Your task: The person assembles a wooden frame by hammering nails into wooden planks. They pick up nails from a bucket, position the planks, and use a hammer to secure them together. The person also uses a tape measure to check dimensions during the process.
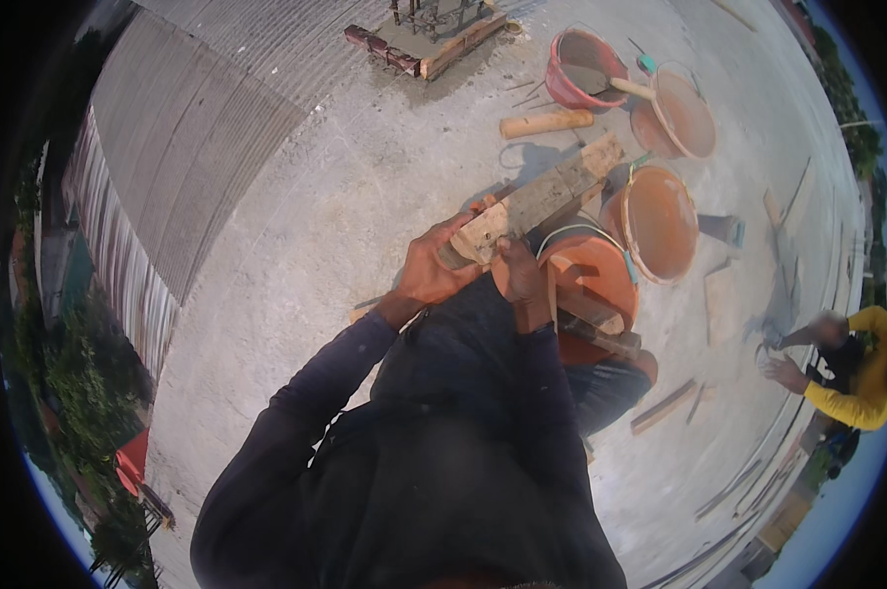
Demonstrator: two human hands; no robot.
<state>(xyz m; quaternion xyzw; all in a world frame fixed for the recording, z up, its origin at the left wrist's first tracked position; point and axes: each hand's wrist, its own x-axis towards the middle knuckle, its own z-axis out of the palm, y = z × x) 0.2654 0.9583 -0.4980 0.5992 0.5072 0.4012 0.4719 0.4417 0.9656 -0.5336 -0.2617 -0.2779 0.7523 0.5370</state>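
A length of rough, grey-stained timber (pixel 546 199) slants away from me, its near end between my two hands. My left hand (pixel 435 263) is wrapped round the left side of that end, fingers reaching over its far edge. On the right side, my right hand (pixel 524 273) grips the same end with the thumb pressed up against it; its other fingers are mostly hidden. Just beyond my right hand stands an orange bucket (pixel 589 265) with a pale handle. Wooden pieces (pixel 592 312) lie across the area between that bucket and my leg.
More orange buckets (pixel 661 224) (pixel 687 113) and a red bucket (pixel 571 86) with grey mix stand beyond. A short round wooden piece (pixel 546 124) lies nearby. Boards frame wet concrete with steel bars (pixel 429 44). A co-worker in yellow sleeves (pixel 851 398) is at right. Corrugated roofing (pixel 203 118) lies left.
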